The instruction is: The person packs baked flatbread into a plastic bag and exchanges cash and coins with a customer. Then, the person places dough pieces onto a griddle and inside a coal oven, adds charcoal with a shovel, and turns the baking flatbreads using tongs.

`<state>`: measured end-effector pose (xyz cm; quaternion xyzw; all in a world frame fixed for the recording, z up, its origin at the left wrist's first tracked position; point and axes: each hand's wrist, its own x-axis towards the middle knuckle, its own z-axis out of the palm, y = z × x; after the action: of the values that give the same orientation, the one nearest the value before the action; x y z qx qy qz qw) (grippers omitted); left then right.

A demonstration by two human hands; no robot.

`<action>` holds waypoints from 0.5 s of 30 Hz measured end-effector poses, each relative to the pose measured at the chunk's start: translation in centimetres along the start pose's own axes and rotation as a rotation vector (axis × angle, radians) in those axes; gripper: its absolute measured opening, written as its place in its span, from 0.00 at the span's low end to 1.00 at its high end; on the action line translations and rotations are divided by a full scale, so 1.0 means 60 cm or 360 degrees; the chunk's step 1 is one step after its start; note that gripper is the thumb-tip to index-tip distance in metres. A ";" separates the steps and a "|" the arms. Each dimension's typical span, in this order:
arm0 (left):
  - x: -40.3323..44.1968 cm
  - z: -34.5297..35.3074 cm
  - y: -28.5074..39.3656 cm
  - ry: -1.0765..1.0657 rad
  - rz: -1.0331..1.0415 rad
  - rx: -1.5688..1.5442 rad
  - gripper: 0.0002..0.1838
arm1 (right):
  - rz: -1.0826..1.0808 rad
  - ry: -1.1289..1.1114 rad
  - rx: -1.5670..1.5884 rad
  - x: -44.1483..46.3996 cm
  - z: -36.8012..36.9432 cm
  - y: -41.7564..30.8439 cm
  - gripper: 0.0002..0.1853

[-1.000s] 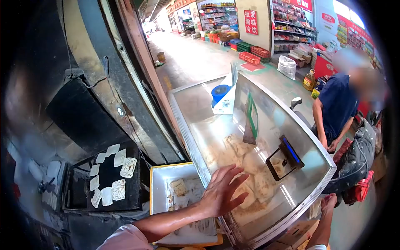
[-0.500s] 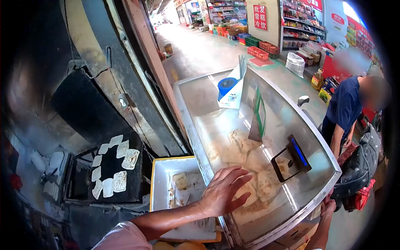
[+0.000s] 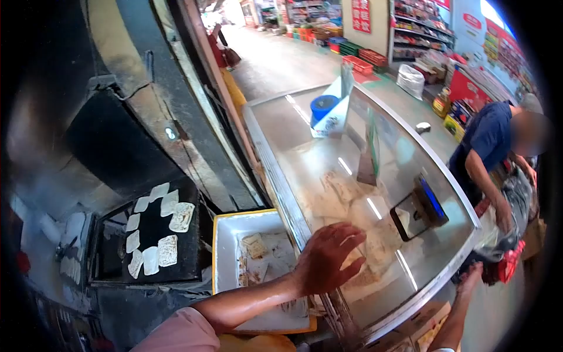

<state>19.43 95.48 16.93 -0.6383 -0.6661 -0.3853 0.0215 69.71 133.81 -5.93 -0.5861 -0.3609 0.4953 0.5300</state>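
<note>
My left hand [image 3: 331, 258] is over the near left edge of a glass display case [image 3: 404, 182], empty, with its thumb apart from bent fingers. Whether it rests on the glass I cannot tell. Flatbreads [image 3: 360, 220] show blurred through the top. My right hand [image 3: 471, 277] reaches past the case's right corner, its small fingers stretched out with nothing visible in them. Just beyond it are a dark plastic bag [image 3: 516, 196] and a red bag [image 3: 509, 264], beside a person in a dark blue shirt [image 3: 488, 135], whose hands are at the dark bag.
A blue round container [image 3: 324, 107] and a black-framed device [image 3: 423, 208] are at the case. Left of it sits a white foam box [image 3: 227, 240] with a piece of bread. Flat dough pieces [image 3: 151, 260] ring a black griddle [image 3: 153, 226]. Shop shelves [image 3: 422, 29] line the far side.
My right hand has moved outward past the case corner, fingers extending. My left hand has shifted slightly right. The other person has leaned over and brought their hands to the dark bag.
</note>
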 end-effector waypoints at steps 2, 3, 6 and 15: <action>0.001 0.003 -0.008 0.0057 0.0079 -0.0004 0.22 | -0.0129 0.0188 0.0266 -0.154 0.059 0.034 0.15; 0.000 0.007 -0.011 0.0025 0.0100 0.0000 0.22 | 0.0009 -0.0425 0.0197 -0.042 -0.077 0.188 0.13; -0.004 0.006 -0.009 0.0104 0.0233 -0.0105 0.23 | -0.0014 -0.0245 -0.0297 -0.332 -0.021 0.264 0.11; -0.269 -0.141 -0.016 -0.0498 0.0539 -0.0746 0.21 | 0.0051 -0.1057 -0.1721 -1.045 0.008 0.446 0.14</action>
<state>17.67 77.55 14.03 -0.7790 -0.4389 -0.4163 -0.1648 50.90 69.74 -19.68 -0.5915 -0.6964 0.4063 0.0116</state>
